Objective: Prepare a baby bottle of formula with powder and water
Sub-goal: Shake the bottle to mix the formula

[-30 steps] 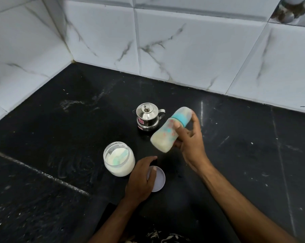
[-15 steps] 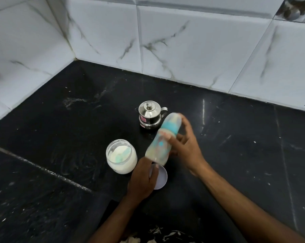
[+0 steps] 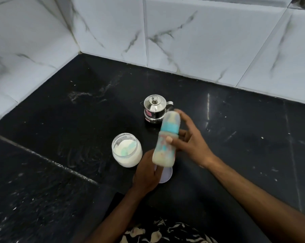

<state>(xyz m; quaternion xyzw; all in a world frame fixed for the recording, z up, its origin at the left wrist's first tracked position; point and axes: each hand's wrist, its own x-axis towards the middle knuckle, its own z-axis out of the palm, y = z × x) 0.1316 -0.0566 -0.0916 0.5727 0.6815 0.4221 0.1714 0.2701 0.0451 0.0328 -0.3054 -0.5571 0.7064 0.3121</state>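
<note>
Above the black counter (image 3: 236, 137), just in front of the small steel pot (image 3: 155, 109), we hold the baby bottle (image 3: 166, 141) off the surface in our right hand (image 3: 192, 144), thumb across its front and the other fingers wrapped behind it. It leans a little, capped end up and away from us, base toward us. It is closed: a teal collar sits below a pale cap at the top. The body is translucent with coloured print, and it is milky inside, most plainly toward the base; the whole bottle is blurred. We judge this to be the mixing step, powder and water already in and the bottle being shaken.

Our left hand (image 3: 146, 174) rests low on the counter with its fingers lying on a pale round lid (image 3: 167, 174); whether it grips the lid or only touches it, we cannot tell. Just beside that hand stands the open powder jar (image 3: 127, 149), white powder inside with something teal, perhaps a scoop, lying in it.

The next move, we think, calls for a firm hold on the bottle so it cannot slip while it is shaken, then a check that no lumps remain. After that the lid belongs back on the jar.
</note>
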